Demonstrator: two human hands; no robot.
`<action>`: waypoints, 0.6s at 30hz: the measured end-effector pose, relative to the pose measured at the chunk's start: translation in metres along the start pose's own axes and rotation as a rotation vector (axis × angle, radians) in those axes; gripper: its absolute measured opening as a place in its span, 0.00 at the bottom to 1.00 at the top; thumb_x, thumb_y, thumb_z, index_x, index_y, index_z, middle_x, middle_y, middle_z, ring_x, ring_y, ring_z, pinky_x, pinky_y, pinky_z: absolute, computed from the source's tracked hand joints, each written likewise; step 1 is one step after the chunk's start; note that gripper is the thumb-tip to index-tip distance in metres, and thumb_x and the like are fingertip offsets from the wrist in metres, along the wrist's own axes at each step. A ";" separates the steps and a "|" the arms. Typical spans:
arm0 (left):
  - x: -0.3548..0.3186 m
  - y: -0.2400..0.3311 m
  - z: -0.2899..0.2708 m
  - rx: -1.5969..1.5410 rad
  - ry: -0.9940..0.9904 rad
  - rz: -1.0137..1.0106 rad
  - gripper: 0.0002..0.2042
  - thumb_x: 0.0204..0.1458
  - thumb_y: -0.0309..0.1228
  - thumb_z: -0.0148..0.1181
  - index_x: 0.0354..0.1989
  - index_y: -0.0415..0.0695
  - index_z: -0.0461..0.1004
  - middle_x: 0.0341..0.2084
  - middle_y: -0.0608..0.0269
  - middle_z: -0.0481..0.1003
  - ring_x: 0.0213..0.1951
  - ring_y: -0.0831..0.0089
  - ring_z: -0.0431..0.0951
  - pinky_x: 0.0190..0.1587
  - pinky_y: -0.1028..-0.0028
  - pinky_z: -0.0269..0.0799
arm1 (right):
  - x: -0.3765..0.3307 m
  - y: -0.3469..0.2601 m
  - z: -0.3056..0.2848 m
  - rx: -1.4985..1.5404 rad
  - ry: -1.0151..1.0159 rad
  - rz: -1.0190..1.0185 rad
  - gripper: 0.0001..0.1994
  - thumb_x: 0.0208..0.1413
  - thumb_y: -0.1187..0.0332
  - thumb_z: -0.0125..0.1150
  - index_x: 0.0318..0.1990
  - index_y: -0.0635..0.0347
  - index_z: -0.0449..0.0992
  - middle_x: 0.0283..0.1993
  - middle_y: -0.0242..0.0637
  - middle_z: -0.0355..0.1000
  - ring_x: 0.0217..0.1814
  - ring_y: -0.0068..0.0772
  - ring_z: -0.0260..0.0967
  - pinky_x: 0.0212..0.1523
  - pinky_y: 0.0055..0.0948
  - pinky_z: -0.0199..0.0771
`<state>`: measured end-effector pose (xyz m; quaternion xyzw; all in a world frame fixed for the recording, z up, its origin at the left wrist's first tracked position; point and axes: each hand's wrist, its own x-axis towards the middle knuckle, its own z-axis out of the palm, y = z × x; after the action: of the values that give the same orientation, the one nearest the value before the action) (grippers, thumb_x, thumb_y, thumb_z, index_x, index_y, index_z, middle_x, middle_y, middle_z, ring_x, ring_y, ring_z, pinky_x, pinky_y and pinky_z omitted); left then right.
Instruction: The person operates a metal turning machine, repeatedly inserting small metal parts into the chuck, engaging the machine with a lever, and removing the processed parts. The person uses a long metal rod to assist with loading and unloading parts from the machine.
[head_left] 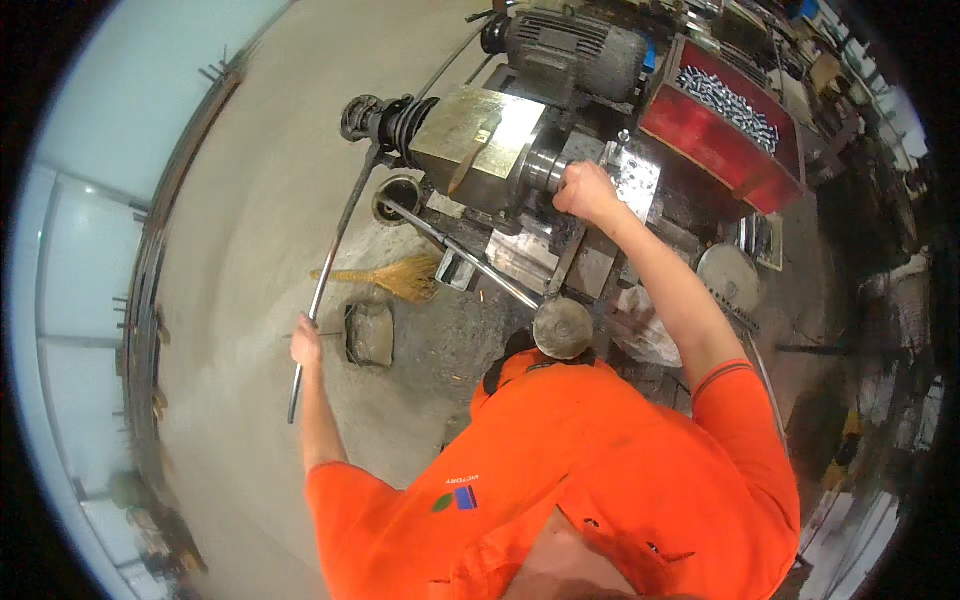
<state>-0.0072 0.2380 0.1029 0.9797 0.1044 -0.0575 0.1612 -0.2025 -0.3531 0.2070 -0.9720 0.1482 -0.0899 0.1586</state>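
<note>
On the left, my left hand [307,342] is wrapped round a long metal lever [327,268] that runs up to the black pulley end [402,128] of a small lathe-like machine. My right hand [585,190] is at the spindle nose [543,170], its fingers closed together. Whatever they pinch is hidden. Beside that hand lies a bright metal plate with holes [636,176]. A second metal bar [470,255] slants below the headstock [470,145], toward a round pad [563,328] close to my body.
A red bin [700,140] of small metal parts [728,105] stands right of the machine, with a motor [575,55] behind. A straw broom [400,277] and a square container [369,334] are on the floor [240,300]. A round disc [728,277] sits to the right.
</note>
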 end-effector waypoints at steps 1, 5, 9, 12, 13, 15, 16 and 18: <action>-0.016 0.016 0.006 0.028 0.055 0.027 0.30 0.55 0.55 0.34 0.28 0.42 0.77 0.18 0.52 0.74 0.27 0.61 0.77 0.33 0.63 0.69 | 0.000 0.004 -0.002 -0.033 -0.027 0.007 0.11 0.27 0.67 0.53 0.19 0.65 0.76 0.26 0.52 0.71 0.33 0.55 0.69 0.38 0.41 0.71; -0.080 0.041 0.013 0.215 0.074 0.042 0.27 0.55 0.54 0.33 0.36 0.45 0.75 0.27 0.51 0.76 0.34 0.47 0.75 0.36 0.55 0.69 | 0.001 0.001 0.000 -0.095 -0.142 0.041 0.13 0.30 0.65 0.53 0.22 0.66 0.76 0.30 0.50 0.73 0.39 0.50 0.69 0.42 0.38 0.70; -0.169 0.088 0.031 0.165 0.218 -0.006 0.28 0.55 0.54 0.36 0.30 0.42 0.76 0.27 0.46 0.75 0.34 0.45 0.74 0.36 0.55 0.68 | -0.006 0.005 -0.003 -0.254 -0.131 0.013 0.14 0.33 0.63 0.55 0.26 0.63 0.77 0.31 0.46 0.74 0.39 0.45 0.68 0.41 0.36 0.68; -0.148 0.061 0.015 -0.231 -0.157 -0.041 0.27 0.53 0.54 0.42 0.31 0.40 0.76 0.26 0.43 0.74 0.35 0.48 0.74 0.38 0.56 0.68 | -0.012 0.017 -0.031 -0.282 -0.061 -0.043 0.13 0.32 0.62 0.55 0.23 0.63 0.77 0.28 0.44 0.73 0.37 0.45 0.68 0.39 0.36 0.67; -0.142 0.063 0.012 -0.055 -0.160 0.095 0.26 0.52 0.53 0.43 0.31 0.40 0.76 0.26 0.43 0.74 0.34 0.49 0.74 0.37 0.57 0.68 | -0.016 0.027 -0.056 -0.286 -0.054 -0.055 0.13 0.32 0.62 0.55 0.22 0.62 0.77 0.26 0.44 0.73 0.37 0.46 0.68 0.38 0.36 0.68; -0.137 0.084 -0.012 0.311 -0.154 0.383 0.23 0.51 0.51 0.47 0.32 0.40 0.76 0.25 0.44 0.74 0.33 0.50 0.75 0.36 0.58 0.68 | -0.018 0.062 -0.095 -0.251 0.172 0.042 0.14 0.30 0.61 0.58 0.25 0.62 0.77 0.30 0.45 0.71 0.36 0.48 0.66 0.40 0.40 0.68; -0.145 0.113 -0.032 0.407 -0.070 0.592 0.19 0.50 0.45 0.52 0.36 0.41 0.75 0.25 0.45 0.74 0.32 0.51 0.75 0.34 0.60 0.69 | -0.022 0.077 -0.116 -0.185 0.288 0.108 0.16 0.30 0.63 0.60 0.30 0.61 0.77 0.41 0.47 0.68 0.41 0.49 0.64 0.43 0.42 0.67; -0.163 0.183 -0.070 0.225 -0.148 0.618 0.16 0.49 0.42 0.54 0.38 0.41 0.74 0.24 0.47 0.74 0.29 0.54 0.76 0.32 0.63 0.70 | -0.035 0.080 -0.144 -0.264 0.541 0.103 0.22 0.30 0.67 0.59 0.41 0.57 0.74 0.54 0.48 0.60 0.49 0.52 0.60 0.49 0.42 0.65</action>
<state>-0.1190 0.0608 0.2478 0.9699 -0.2164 -0.0883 0.0688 -0.2876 -0.4547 0.3099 -0.9162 0.2444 -0.3173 -0.0098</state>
